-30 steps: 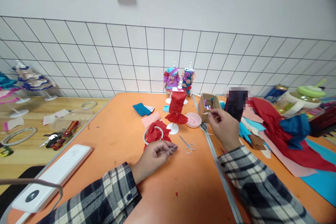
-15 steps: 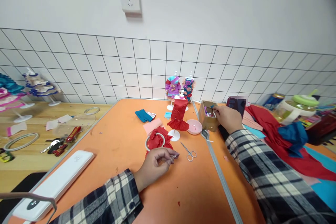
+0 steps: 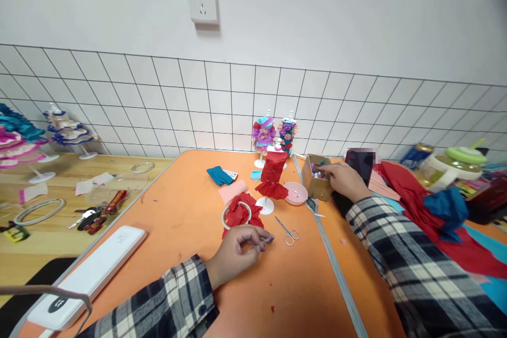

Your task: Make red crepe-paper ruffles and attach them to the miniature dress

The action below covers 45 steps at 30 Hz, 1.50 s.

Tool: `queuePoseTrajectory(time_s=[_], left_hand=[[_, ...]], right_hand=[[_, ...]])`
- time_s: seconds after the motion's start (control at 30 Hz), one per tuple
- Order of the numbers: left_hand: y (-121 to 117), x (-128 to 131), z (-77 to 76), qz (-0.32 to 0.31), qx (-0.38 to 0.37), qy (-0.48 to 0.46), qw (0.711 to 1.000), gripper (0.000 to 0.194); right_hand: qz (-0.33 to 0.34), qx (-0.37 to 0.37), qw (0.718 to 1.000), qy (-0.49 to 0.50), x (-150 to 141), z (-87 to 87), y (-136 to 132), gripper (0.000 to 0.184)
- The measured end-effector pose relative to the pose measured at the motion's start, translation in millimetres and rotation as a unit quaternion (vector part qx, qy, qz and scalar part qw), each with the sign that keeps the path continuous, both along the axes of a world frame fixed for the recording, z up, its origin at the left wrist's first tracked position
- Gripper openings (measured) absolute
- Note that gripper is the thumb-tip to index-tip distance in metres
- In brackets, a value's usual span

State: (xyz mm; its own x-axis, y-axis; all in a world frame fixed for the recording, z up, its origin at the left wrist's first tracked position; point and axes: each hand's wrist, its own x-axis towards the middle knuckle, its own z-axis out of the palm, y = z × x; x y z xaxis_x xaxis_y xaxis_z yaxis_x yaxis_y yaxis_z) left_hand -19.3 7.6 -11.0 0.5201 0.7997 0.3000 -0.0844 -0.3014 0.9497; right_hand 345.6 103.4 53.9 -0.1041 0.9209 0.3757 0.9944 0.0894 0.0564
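My left hand point(image 3: 240, 251) is closed in a pinch above the orange table, with something tiny and pale at its fingertips that I cannot make out. Just behind it lie red crepe paper point(image 3: 255, 216) and a roll of tape point(image 3: 249, 215). My right hand point(image 3: 348, 179) reaches to a small cardboard box point(image 3: 319, 188), its index finger stretched over the opening, where small colourful pieces show; its fingertips are partly hidden. Between the hands stands a small dress form in a red paper dress point(image 3: 273, 169). Small scissors point(image 3: 288, 232) lie near my left fingertips.
A pink dish point(image 3: 296, 202) sits left of the box. Two dressed forms point(image 3: 264, 134) stand at the back. A white power bank point(image 3: 91, 274) lies front left; keys point(image 3: 87, 218) lie beyond it. Red fabric or paper point(image 3: 420, 211) and a green-lidded jug point(image 3: 451, 166) are at the right.
The view has shifted slightly, moving everything a little to the right. My right index finger is straighter over the box. My left hand keeps its pinch.
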Motion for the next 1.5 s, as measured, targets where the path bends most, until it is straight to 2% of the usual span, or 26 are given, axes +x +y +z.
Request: queuePoseTrajectory(time_s=[0.13,0.2,0.27,0.33,0.4,0.5,0.6,0.7,0.83,0.93,1.07,1.2,1.37,1.43,1.5], left_hand=[[1,0,-1.2,0.004,-0.020,0.002,1.000,0.010],[1,1,-1.6,0.006,-0.043,-0.012,0.999,0.010],[2,2,-1.7,0.004,-0.072,-0.031,0.997,0.011],[3,2,-1.4,0.000,-0.093,-0.045,0.995,0.013],[3,3,-0.7,-0.003,-0.103,-0.048,0.993,0.015],[3,3,0.3,-0.006,-0.103,-0.044,0.994,0.017],[2,5,1.0,-0.014,-0.088,-0.037,0.995,0.017],[3,6,0.9,-0.014,-0.075,-0.024,0.997,0.017],[4,8,-0.4,-0.018,-0.074,-0.012,0.997,0.017],[4,8,-1.4,-0.021,-0.075,-0.001,0.997,0.017],[2,9,-0.6,-0.020,-0.066,0.007,0.998,0.015],[2,7,6.2,0.004,0.019,0.083,0.996,0.010],[3,0,17.8,0.044,0.158,0.219,0.962,0.010],[4,-3,19.4,0.052,0.184,0.245,0.951,0.013],[6,-4,18.4,0.065,0.176,0.272,0.944,0.024]], right_hand=[[-0.005,0.084,0.996,0.032,-8,0.5,-11,0.034],[0.043,0.139,0.987,0.073,-24,-3.1,-24,0.031],[0.125,0.168,0.967,0.146,-48,-11.8,-44,0.027],[0.241,0.139,0.939,0.200,-78,-24.4,-67,0.022],[0.327,0.084,0.911,0.237,-107,-36.9,-87,0.021],[0.385,0.010,0.878,0.284,-137,-49.8,-104,0.035],[0.379,0.004,0.865,0.330,-148,-55.7,-106,0.028],[0.363,0.002,0.863,0.352,-150,-58.8,-105,0.018],[0.342,0.017,0.860,0.378,-151,-60.4,-107,0.020],[0.357,0.025,0.847,0.392,-152,-61.7,-108,0.018],[0.362,0.029,0.845,0.393,-152,-63.2,-107,0.012],[0.346,0.014,0.852,0.393,-149,-58.0,-108,0.010],[0.329,0.015,0.871,0.365,-149,-53.7,-111,0.010],[0.319,0.016,0.876,0.362,-148,-55.3,-110,0.010],[0.297,0.018,0.881,0.367,-145,-57.5,-109,0.009]])
